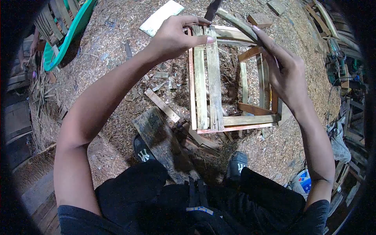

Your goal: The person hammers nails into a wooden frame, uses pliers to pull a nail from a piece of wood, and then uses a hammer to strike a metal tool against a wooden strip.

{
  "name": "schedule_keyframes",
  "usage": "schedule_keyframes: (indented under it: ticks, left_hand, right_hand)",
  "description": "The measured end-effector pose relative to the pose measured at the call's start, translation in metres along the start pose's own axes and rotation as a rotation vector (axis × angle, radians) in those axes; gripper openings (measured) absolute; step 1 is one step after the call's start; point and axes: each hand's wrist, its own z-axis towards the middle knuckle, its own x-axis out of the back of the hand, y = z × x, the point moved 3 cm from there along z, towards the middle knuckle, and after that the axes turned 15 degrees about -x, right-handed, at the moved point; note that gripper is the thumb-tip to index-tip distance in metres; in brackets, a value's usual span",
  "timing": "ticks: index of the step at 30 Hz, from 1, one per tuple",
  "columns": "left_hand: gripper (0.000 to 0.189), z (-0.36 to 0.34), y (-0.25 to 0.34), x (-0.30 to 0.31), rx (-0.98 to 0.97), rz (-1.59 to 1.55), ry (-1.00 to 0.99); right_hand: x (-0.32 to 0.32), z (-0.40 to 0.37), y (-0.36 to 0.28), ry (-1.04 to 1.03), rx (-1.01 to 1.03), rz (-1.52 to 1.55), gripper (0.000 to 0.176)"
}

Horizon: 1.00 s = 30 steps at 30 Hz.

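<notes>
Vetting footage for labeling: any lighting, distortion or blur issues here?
Head view: wide-angle bending, corners vignetted to black; head view: pale board near the top looks close to washed out; head view: trousers sink to near black; head view: shadow darkens ground seen through the wooden frame; head view: slats reasonably sharp, hammer head too dark for detail.
</notes>
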Motion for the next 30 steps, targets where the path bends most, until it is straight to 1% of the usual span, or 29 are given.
schedule_keyframes:
  ticks: [1, 5, 7, 8, 10, 11, 13, 14, 16, 17, 19, 20, 22, 24, 26, 27, 29, 30]
  left_hand:
    - [0.051, 0.001, -0.001, 0.0, 0.018, 0.017, -0.02]
    - [0.05, 0.001, -0.008, -0.002, -0.001, 0.037, 0.007]
    - [0.05, 0.001, -0.005, -0.002, -0.108, 0.094, 0.05]
    - [0.05, 0.0, -0.005, -0.002, -0.107, 0.092, 0.051]
    - [0.052, 0.0, -0.003, -0.002, -0.012, -0.089, 0.015]
    - [0.052, 0.001, -0.004, -0.002, -0.015, -0.088, 0.014]
    - [0.054, 0.003, -0.006, 0.0, -0.016, 0.032, -0.031]
    - [0.054, 0.001, -0.007, 0.0, -0.015, 0.033, -0.033]
    - [0.055, 0.0, -0.001, -0.001, -0.04, -0.061, 0.016]
    - [0.055, 0.0, -0.002, -0.002, -0.038, -0.062, 0.017]
    - [0.056, 0.001, -0.003, -0.002, -0.081, -0.012, 0.032]
    - [0.056, 0.001, -0.003, -0.001, -0.081, -0.012, 0.032]
    - [0.057, 0.002, -0.002, 0.0, -0.048, 0.016, -0.018]
    - [0.057, 0.002, -0.001, 0.001, -0.019, 0.01, -0.02]
    - [0.056, 0.0, -0.003, 0.0, 0.017, 0.0, -0.023]
    - [0.055, -0.001, -0.003, -0.001, -0.014, 0.002, 0.01]
    - [0.054, -0.001, -0.005, -0.001, -0.048, 0.004, 0.045]
    - [0.053, -0.001, -0.004, -0.002, 0.01, -0.033, 0.013]
  right_hand:
    - [0.0, 0.0, 0.001, 0.001, -0.008, -0.076, 0.054]
    - [-0.001, 0.001, 0.005, 0.037, -0.014, -0.069, 0.06]
    - [0.003, 0.001, 0.0, 0.113, 0.075, 0.098, 0.062]
    - [0.001, 0.0, 0.001, 0.111, 0.075, 0.097, 0.062]
    - [-0.004, -0.002, 0.006, 0.087, 0.045, 0.057, 0.062]
    - [-0.003, -0.003, 0.007, 0.09, 0.045, 0.056, 0.062]
    - [-0.006, -0.004, 0.008, 0.009, -0.011, -0.118, 0.062]
    - [-0.007, -0.004, 0.01, 0.008, -0.011, -0.117, 0.062]
    - [-0.006, -0.003, 0.01, 0.116, 0.096, 0.04, 0.06]
    - [-0.007, -0.003, 0.008, 0.114, 0.096, 0.04, 0.06]
    - [-0.003, -0.005, 0.003, 0.183, 0.147, 0.166, 0.058]
    - [-0.005, -0.008, 0.003, 0.183, 0.147, 0.166, 0.058]
    - [-0.017, -0.014, 0.009, 0.037, 0.003, -0.076, 0.058]
    - [-0.016, -0.008, 0.012, 0.003, -0.022, -0.02, 0.058]
    - [-0.011, -0.004, 0.013, 0.103, 0.055, 0.129, 0.058]
    - [-0.009, -0.003, 0.009, 0.099, 0.055, 0.13, 0.058]
    - [0.0, -0.004, -0.001, 0.231, 0.142, 0.186, 0.06]
    - [0.0, -0.008, -0.002, 0.232, 0.141, 0.185, 0.06]
